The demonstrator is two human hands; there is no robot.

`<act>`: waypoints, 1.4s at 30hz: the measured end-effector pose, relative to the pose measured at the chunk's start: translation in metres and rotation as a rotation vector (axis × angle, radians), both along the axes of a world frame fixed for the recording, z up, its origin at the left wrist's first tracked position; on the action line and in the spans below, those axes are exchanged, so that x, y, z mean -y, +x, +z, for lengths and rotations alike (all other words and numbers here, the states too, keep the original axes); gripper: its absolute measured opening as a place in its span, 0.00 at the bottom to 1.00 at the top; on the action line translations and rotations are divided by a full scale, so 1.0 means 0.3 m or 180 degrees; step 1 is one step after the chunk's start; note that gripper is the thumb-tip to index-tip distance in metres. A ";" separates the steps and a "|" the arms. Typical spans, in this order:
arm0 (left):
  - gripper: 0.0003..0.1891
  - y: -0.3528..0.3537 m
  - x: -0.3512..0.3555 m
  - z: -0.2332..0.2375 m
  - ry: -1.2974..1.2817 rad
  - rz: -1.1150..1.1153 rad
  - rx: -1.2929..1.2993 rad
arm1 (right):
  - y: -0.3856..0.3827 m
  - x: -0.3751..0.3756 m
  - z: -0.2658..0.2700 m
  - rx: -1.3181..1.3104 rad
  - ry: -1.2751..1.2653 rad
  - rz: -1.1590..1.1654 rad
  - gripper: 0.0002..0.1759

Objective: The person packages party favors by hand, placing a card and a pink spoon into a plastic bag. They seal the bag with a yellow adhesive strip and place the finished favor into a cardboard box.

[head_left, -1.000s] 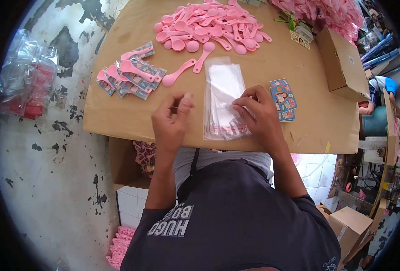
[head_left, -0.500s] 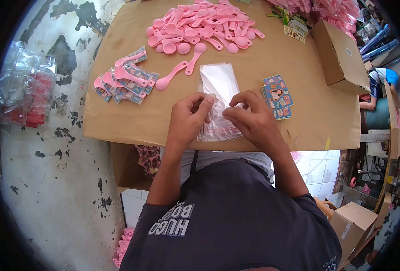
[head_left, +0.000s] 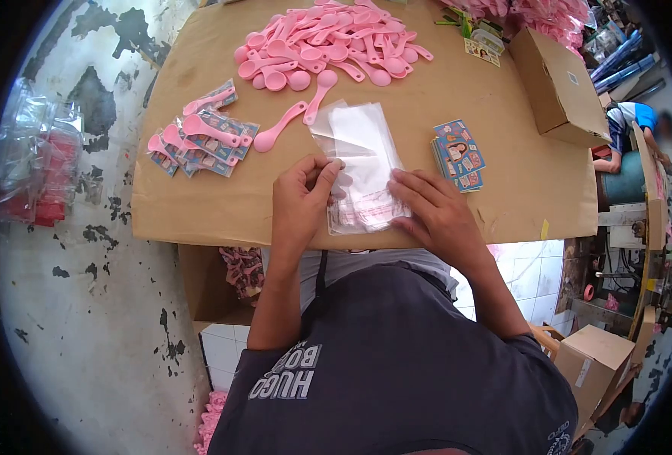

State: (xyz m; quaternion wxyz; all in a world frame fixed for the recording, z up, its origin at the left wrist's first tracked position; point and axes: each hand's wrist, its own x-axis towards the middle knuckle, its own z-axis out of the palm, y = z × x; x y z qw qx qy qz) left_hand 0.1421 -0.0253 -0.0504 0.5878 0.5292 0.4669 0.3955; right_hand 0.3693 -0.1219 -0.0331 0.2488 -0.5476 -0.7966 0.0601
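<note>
A stack of clear plastic bags (head_left: 362, 171) lies on the table in front of me, its pinkish flap strips towards my body. The top bag is skewed to the left over the others. My left hand (head_left: 305, 193) pinches that bag's left edge between thumb and fingers. Across the right edge of the stack rests my right hand (head_left: 438, 208), fingers stretched out and apart from the thumb. Just right of it is a pile of blue printed cards (head_left: 459, 152). Two loose pink measuring spoons (head_left: 281, 127) lie beyond the bags.
A big heap of pink spoons (head_left: 328, 45) covers the far middle. Spoons packed with cards (head_left: 207, 136) lie at left. An open cardboard box (head_left: 559, 87) stands at right, near green-trimmed items (head_left: 481, 38). Another person (head_left: 630, 125) sits beyond the table's right side.
My hands have moved apart. The left has drawn the top bag leftward, while the right has gone from a pinch to lying on the stack's edge. The view has shifted slightly.
</note>
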 end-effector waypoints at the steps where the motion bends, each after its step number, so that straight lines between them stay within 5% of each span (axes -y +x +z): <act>1: 0.11 -0.003 -0.003 -0.002 0.0037 -0.0020 -0.0022 | 0.009 0.013 0.001 0.0077 -0.0023 -0.0035 0.25; 42: 0.11 0.029 0.002 -0.008 0.0155 0.0021 -0.0097 | 0.154 0.223 0.000 0.0505 -0.0440 -0.0032 0.37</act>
